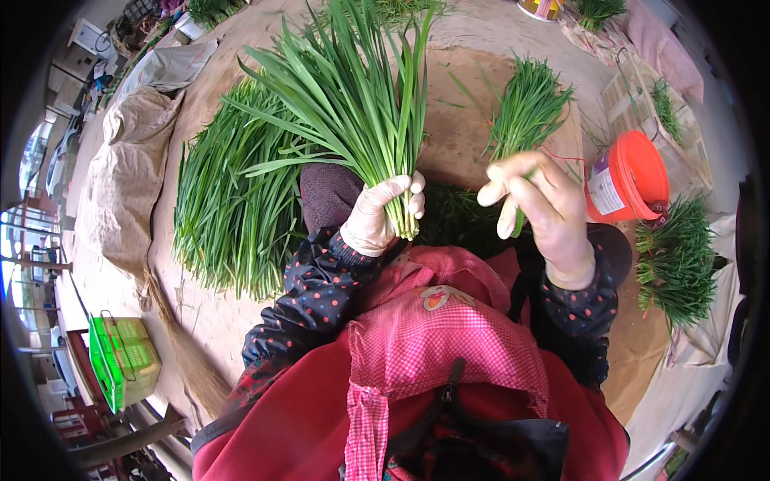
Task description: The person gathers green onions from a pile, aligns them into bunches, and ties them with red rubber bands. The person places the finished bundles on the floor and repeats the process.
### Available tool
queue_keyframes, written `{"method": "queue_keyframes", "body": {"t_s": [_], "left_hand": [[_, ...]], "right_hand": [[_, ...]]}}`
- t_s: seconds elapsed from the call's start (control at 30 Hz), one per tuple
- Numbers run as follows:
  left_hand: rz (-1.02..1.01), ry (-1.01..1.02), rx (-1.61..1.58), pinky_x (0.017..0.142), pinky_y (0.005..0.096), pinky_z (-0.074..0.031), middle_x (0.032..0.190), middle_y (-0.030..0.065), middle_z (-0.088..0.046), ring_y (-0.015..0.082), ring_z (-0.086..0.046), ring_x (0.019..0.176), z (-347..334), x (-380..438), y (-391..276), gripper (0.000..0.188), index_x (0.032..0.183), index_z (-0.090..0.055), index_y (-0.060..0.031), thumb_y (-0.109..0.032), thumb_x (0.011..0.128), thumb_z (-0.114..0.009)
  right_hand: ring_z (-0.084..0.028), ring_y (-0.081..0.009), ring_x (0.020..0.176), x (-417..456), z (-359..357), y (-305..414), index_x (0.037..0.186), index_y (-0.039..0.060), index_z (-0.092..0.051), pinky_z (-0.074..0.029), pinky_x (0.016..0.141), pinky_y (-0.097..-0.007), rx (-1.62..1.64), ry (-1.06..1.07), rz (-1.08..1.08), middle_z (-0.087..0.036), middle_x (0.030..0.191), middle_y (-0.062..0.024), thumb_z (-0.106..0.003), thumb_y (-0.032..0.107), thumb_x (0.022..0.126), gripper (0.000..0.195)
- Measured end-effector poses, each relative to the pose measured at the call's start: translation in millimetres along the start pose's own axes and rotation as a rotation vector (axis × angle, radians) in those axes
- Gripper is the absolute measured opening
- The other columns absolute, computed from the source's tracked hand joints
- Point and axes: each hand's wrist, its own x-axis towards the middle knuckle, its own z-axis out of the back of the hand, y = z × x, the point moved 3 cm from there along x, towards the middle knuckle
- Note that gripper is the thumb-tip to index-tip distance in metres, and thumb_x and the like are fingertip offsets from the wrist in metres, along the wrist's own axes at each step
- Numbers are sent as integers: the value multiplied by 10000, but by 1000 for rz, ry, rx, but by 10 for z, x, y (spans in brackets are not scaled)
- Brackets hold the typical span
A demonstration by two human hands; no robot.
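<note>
My left hand (385,210), in a pale thin glove, is closed around the stem ends of a bunch of garlic chives (367,114); the leaves fan out upward. My right hand (544,210), gloved too, is raised to the right of that bunch with bent fingers, and a piece of green leaf (518,222) shows by its fingertips. A large heap of loose chives (240,198) lies left of my left hand. Beyond my right hand, a smaller bunch of chives (526,105) rests on a brown board (451,138). Some dark greens lie low between my hands.
A red plastic bucket (646,174) stands at right, beside tied chive bundles (677,261) and a pale plastic crate (625,99). At left are a covered sack (123,186), a straw broom (186,355) and a green basket (123,361). Another bucket (540,9) stands at the top.
</note>
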Motion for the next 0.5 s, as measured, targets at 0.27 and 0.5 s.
{"method": "queue_keyframes", "body": {"t_s": [0.27, 0.5], "left_hand": [[-12, 20, 125, 573, 271, -474, 822, 59, -557, 144, -553, 650, -110, -66, 30, 310, 1049, -511, -40, -242, 847, -632], [97, 106, -381, 630, 299, -512, 840, 38, -558, 149, -558, 708, -30, 85, -16, 468, 1315, -396, -107, -145, 881, -567]], "right_hand": [[-464, -104, 506, 677, -295, -560, 762, 8, -586, -387, 477, -268, -362, -229, 126, -517, 551, -44, -621, 243, 867, 259], [-501, -54, 464, -93, -252, -63, 831, -27, -645, -370, 438, -200, -240, -386, 332, -577, 600, -18, -645, 51, 817, 79]]}}
